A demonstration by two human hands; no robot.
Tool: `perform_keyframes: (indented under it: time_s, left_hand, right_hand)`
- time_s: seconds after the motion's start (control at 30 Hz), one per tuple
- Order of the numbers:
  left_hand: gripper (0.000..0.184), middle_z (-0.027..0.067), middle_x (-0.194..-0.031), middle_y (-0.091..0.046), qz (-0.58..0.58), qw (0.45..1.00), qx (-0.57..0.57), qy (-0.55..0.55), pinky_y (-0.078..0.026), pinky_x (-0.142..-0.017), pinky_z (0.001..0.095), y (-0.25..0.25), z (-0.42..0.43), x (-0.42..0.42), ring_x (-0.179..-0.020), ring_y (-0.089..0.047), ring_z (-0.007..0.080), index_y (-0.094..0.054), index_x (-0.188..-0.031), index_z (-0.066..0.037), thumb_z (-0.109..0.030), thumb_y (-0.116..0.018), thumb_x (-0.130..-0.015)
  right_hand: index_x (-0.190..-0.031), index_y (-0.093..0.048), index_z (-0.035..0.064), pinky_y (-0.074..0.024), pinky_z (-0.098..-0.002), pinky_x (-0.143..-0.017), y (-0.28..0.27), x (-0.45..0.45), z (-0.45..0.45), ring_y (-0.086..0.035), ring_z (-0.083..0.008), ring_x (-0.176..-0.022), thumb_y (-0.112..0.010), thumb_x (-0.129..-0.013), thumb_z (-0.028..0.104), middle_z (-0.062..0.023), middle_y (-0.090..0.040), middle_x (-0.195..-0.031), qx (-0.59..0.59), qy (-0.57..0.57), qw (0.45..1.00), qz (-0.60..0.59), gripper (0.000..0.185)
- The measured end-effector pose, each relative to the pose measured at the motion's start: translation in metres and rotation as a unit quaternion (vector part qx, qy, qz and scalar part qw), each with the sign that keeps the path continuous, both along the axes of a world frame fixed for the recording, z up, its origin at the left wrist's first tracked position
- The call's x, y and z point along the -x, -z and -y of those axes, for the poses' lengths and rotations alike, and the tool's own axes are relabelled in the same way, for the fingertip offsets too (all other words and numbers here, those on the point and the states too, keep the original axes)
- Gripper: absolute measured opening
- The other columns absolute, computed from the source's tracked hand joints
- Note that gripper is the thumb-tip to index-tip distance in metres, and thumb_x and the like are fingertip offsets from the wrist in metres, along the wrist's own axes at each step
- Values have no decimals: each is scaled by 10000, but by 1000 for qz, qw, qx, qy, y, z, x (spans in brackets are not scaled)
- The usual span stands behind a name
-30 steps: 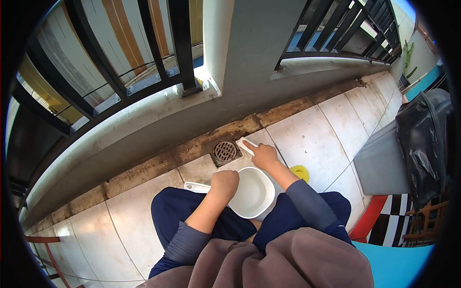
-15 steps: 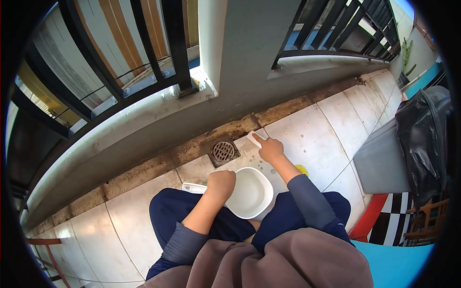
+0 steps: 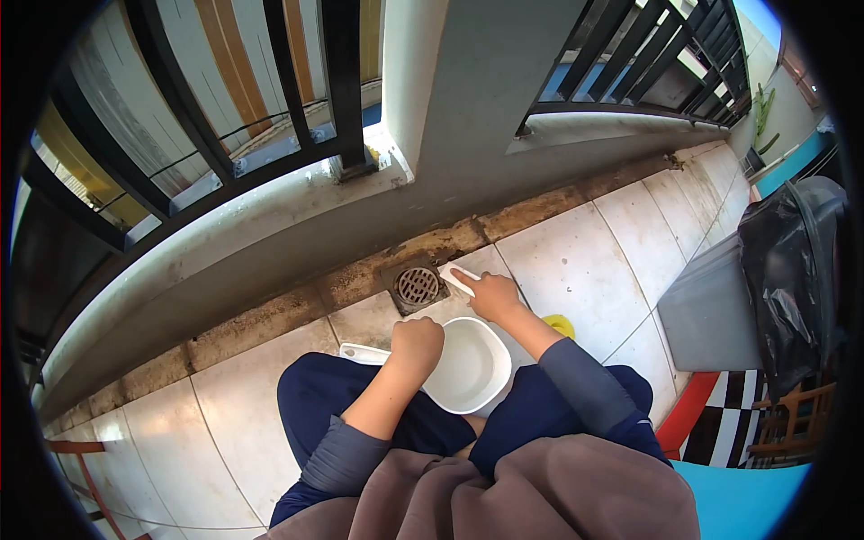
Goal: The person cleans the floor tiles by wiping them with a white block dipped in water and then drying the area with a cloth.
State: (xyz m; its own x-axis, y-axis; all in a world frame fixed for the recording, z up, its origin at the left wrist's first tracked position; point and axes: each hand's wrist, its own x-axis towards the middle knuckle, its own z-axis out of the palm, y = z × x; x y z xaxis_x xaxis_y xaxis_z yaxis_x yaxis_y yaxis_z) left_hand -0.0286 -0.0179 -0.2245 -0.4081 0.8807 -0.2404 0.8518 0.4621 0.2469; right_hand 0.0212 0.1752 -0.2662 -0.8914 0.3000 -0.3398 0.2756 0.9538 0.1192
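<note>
A white square-sided dipper (image 3: 465,364) with pale liquid or a pale bottom inside stands between my bent legs. My left hand (image 3: 418,346) is closed at its left side, where the handle (image 3: 363,354) joins the bowl; the fingers' far side is hidden. My right hand (image 3: 491,295) grips a flat white piece (image 3: 461,277), with the index finger stretched along it. This piece rests on the tile just right of a round floor drain grate (image 3: 418,285). I cannot make out exactly what the piece is.
Behind my right wrist lies a yellow round object (image 3: 559,325), partly hidden. A grey bin (image 3: 711,301) with a black bag stands at the right. Along the low wall (image 3: 468,171) runs a dirty brown strip (image 3: 261,321). Black railings (image 3: 180,81) rise above it.
My right hand has moved left with the white piece, closer to the drain grate, uncovering more of the yellow object. My left hand and the dipper stay almost in place.
</note>
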Motion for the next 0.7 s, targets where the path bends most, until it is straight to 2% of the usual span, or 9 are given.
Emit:
perform_keyframes:
  time_s: [0.13, 0.23, 0.27, 0.37, 0.5, 0.53, 0.63, 0.7]
  left_hand:
    - [136, 113, -849, -634, -7, 1000, -2, -11, -514, -638, 383, -5, 4, -2, -766, -649, 269, -644, -809, -52, -78, -518, -766]
    - [133, 112, -865, -631, -7, 1000, 8, -9, -511, -639, 386, -5, 2, -2, -773, -648, 264, -644, -809, -53, -77, -521, -764]
    - [132, 111, -868, -631, -8, 1000, 12, -8, -510, -638, 387, -5, 0, -2, -774, -648, 262, -644, -809, -53, -77, -522, -763]
    - [131, 111, -872, -630, -18, 1000, 17, 7, -506, -639, 392, -8, 0, -1, -779, -647, 254, -645, -812, -50, -77, -530, -756]
    - [135, 109, -852, -629, -9, 1000, -5, -12, -505, -640, 389, -3, 4, -3, -769, -646, 261, -647, -817, -55, -73, -533, -748]
    - [135, 110, -844, -628, -7, 1000, -6, -10, -506, -633, 387, -2, 4, -3, -762, -646, 263, -646, -818, -55, -72, -532, -747]
    - [136, 114, -824, -626, -5, 1000, -2, -2, -510, -615, 382, -1, 0, 0, -742, -647, 271, -643, -820, -55, -71, -528, -747]
    - [136, 117, -817, -627, -2, 1000, -5, 0, -513, -606, 380, -1, 1, 0, -734, -647, 273, -643, -816, -52, -70, -526, -748]
  right_hand:
    - [-1374, -321, 355, -516, -351, -653, -5, 9, -30, -639, -261, -776, -531, -783, 137, -109, -615, -915, 5, 125, 992, -1, 663]
    - [-1376, -312, 358, -517, -352, -657, 2, 12, -12, -638, -261, -786, -527, -788, 138, -106, -616, -946, -39, 50, 998, -13, 664]
    - [-1377, -308, 361, -518, -351, -666, -2, 10, -1, -638, -267, -789, -523, -791, 147, -106, -614, -970, -19, 29, 999, 13, 660]
    - [-1380, -302, 360, -519, -348, -667, -8, 5, -7, -638, -264, -790, -521, -794, 158, -108, -615, -968, 9, 31, 999, 10, 657]
    - [-1382, -281, 387, -521, -374, -682, -4, 19, -26, -640, -259, -797, -526, -788, 175, -114, -621, -949, 14, 163, 986, 12, 676]
    - [-1381, -277, 394, -521, -390, -681, 5, 18, -19, -640, -273, -790, -524, -777, 174, -119, -625, -917, -7, 141, 990, -16, 689]
    - [-1386, -257, 395, -518, -409, -678, 11, 4, 2, -631, -305, -772, -546, -767, 238, -141, -622, -899, 43, 38, 998, -31, 701]
    - [-1392, -241, 395, -517, -410, -683, 8, 0, -9, -631, -308, -784, -548, -776, 251, -142, -622, -914, 43, 77, 996, -23, 702]
